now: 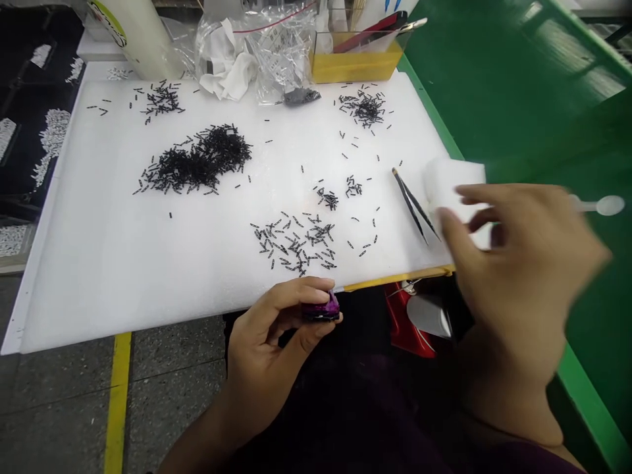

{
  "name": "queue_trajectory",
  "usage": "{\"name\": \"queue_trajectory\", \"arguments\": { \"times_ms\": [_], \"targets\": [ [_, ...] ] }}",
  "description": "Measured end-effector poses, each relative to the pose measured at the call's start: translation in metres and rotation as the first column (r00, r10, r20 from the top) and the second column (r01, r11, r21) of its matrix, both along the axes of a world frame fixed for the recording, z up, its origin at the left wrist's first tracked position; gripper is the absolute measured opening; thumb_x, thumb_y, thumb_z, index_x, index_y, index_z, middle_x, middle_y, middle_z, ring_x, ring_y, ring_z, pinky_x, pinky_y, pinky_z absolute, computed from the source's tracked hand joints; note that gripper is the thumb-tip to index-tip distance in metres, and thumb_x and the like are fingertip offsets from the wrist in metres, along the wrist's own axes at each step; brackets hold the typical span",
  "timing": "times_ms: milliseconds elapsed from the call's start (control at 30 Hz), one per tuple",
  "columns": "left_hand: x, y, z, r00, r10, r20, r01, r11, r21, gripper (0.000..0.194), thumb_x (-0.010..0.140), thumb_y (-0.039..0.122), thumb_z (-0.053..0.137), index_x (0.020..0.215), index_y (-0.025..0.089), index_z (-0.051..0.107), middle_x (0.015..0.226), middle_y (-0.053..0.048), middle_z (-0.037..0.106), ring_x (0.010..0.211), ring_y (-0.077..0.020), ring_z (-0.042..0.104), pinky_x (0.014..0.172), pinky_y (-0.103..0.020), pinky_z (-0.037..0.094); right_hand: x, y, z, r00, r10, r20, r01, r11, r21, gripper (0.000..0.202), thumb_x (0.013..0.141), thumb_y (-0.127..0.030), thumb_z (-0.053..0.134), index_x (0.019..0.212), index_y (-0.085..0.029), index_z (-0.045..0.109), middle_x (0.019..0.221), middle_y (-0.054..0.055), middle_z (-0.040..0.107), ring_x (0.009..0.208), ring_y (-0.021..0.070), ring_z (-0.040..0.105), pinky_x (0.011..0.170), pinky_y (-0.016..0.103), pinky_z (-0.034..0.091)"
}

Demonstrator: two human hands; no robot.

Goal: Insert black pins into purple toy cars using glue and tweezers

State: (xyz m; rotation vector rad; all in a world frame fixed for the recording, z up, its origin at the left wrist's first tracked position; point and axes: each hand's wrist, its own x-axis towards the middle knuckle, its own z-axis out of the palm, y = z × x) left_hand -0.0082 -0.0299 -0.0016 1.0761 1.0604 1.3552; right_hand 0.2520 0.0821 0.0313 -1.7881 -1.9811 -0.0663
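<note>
My left hand (276, 336) pinches a small dark purple, shiny object (322, 309) between thumb and fingers, just off the front edge of the white board (123, 263). My right hand (513, 263) is raised and blurred at the right, in front of a white block (454, 181). Its thumb and forefinger are bent toward each other, and whether anything is between them is too smeared to tell. Black tweezers (415, 205) lie on the board to the left of that hand. Small black pieces (296, 243) are scattered on the board above my left hand.
Larger heaps of black pieces (197, 161) lie at the left and back. Behind stand a white bottle (143, 39), clear plastic bags (281, 52) and a yellow tool box (355, 64). A white spoon (609, 205) rests on the green surface (494, 99). Something red (407, 322) is below the board.
</note>
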Motion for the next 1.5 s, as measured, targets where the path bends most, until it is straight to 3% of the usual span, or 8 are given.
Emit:
{"name": "queue_trajectory", "arguments": {
  "times_ms": [167,300,400,500,633,967,1233,1500],
  "targets": [
    [-0.002,-0.002,-0.002,0.999,-0.003,0.046,0.003,1.0,0.016,0.039,0.099,0.002,0.076,0.122,0.033,0.081,0.129,0.005,0.08,0.101,-0.0128,0.085,0.096,-0.02,0.07,-0.012,0.013,-0.021,0.981,-0.078,0.175,0.098,0.989,-0.109,0.018,0.1,-0.029,0.064,0.103,-0.017,0.076,0.118,0.023,0.073,0.108,0.0425,0.07,0.085,0.055,0.056],
    [-0.004,-0.003,-0.001,0.997,0.015,0.07,-0.018,0.999,0.033,0.038,0.1,0.001,0.074,0.123,0.031,0.082,0.128,0.003,0.081,0.103,-0.0145,0.085,0.096,-0.021,0.07,-0.016,0.009,-0.026,0.983,-0.062,-0.173,0.06,0.998,-0.019,0.012,0.103,-0.033,0.065,0.098,-0.024,0.071,0.099,0.01,0.078,0.077,0.026,0.07,0.071,0.044,0.052],
    [-0.004,-0.002,0.0,0.997,0.042,0.069,-0.045,0.998,0.035,0.04,0.099,-0.001,0.074,0.123,0.03,0.081,0.128,0.003,0.081,0.104,-0.0142,0.085,0.097,-0.021,0.07,-0.034,-0.016,-0.028,0.729,0.122,-0.674,-0.1,0.992,0.072,0.013,0.103,-0.038,0.073,0.1,-0.027,0.067,0.086,0.001,0.078,0.062,0.017,0.069,0.058,0.034,0.054],
    [-0.004,0.0,0.0,0.996,0.057,0.071,-0.058,0.998,0.015,0.041,0.098,-0.002,0.075,0.123,0.031,0.081,0.128,0.003,0.08,0.105,-0.0133,0.084,0.099,-0.021,0.069,-0.056,-0.037,-0.036,0.448,0.188,-0.874,-0.221,0.971,0.095,0.026,0.091,-0.023,0.088,0.1,-0.027,0.064,0.092,-0.002,0.083,0.071,0.0166,0.079,0.061,0.029,0.065],
    [-0.003,0.0,0.0,0.994,0.059,0.088,-0.06,0.998,0.008,0.041,0.098,-0.001,0.076,0.123,0.031,0.081,0.128,0.003,0.08,0.106,-0.0146,0.085,0.099,-0.022,0.07,-0.07,-0.044,-0.047,0.404,0.229,-0.886,-0.177,0.969,0.169,0.036,0.082,-0.006,0.091,0.097,-0.026,0.065,0.093,-0.002,0.084,0.09,0.0183,0.084,0.079,0.03,0.072],
    [-0.001,0.004,0.002,0.992,0.074,0.106,-0.075,0.997,0.0,0.039,0.094,-0.002,0.08,0.116,0.029,0.083,0.122,0.004,0.083,0.099,-0.0147,0.086,0.094,-0.02,0.071,-0.072,-0.04,-0.052,0.434,0.2,-0.879,-0.08,0.98,0.184,0.033,0.083,-0.008,0.091,0.092,-0.024,0.064,0.089,-0.002,0.084,0.081,0.0183,0.085,0.073,0.03,0.073],
    [0.01,0.008,0.016,0.963,0.153,0.222,-0.125,0.983,-0.136,0.052,0.077,-0.005,0.094,0.113,0.031,0.084,0.124,0.006,0.084,0.101,-0.0156,0.086,0.093,-0.016,0.068,-0.08,-0.074,-0.031,0.111,0.261,-0.959,-0.221,0.947,0.232,0.03,0.088,-0.002,0.085,0.097,-0.025,0.068,0.093,-0.002,0.086,0.074,0.0175,0.084,0.064,0.026,0.074],
    [0.019,0.016,0.015,0.902,0.16,0.4,-0.124,0.986,-0.114,0.041,0.082,-0.004,0.09,0.106,0.029,0.085,0.115,0.006,0.086,0.088,-0.0095,0.086,0.086,-0.013,0.068,-0.087,-0.086,-0.031,-0.068,0.252,-0.965,-0.349,0.901,0.259,0.027,0.094,0.0,0.078,0.102,-0.025,0.071,0.104,-0.003,0.087,0.075,0.0165,0.085,0.07,0.028,0.076]
  ]
}}
